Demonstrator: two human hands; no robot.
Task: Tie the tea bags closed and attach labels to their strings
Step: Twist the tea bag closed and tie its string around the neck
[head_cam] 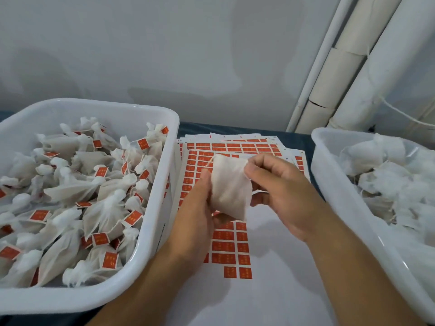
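Holding one tea bag mid-frame, the left hand grips its lower side while the right hand pinches its top corner. Pulling unevenly could snap the thin string. Label sheets lie beneath; a finished-bag tub sits left, an untied-bag tub right.
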